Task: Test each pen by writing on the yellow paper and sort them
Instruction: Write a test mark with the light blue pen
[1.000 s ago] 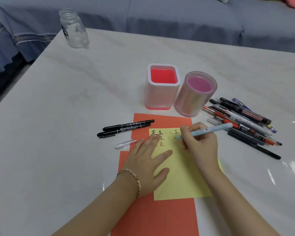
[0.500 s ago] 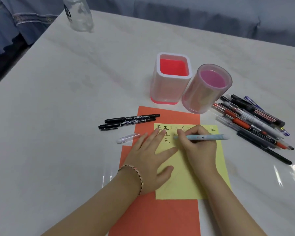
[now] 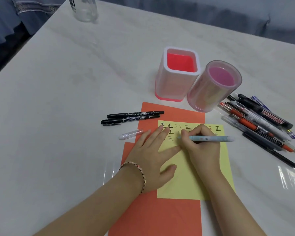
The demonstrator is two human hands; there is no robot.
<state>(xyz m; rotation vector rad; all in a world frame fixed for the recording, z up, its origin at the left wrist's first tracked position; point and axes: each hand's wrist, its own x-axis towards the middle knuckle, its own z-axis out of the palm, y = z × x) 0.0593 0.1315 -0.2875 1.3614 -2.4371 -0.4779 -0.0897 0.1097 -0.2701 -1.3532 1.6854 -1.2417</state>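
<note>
Has dropped the light-blue pen [image 3: 211, 138] from a raised slant to nearly level, tip at the third row on the yellow paper [image 3: 186, 184], toward the near edge of the bench [image 3: 75, 99]. Holds it pinched in the grip of the right hand [image 3: 200, 150], left hand [image 3: 150, 159] flat on the sheet. Probably starting another test mark; sorting yet to come.

My table [image 3: 75, 82] looks like pale marble, smooth and glossy under a shiny clear film [image 3: 286, 176]. The yellow paper [image 3: 186, 181] and the orange paper [image 3: 160, 215] beneath it are matt. The pale blue pen [image 3: 211, 138] in my right hand [image 3: 201, 147] is smooth plastic. A square holder [image 3: 170, 86] is matt white plastic; the round holder [image 3: 206, 94] beside it is glossy and translucent.
</note>
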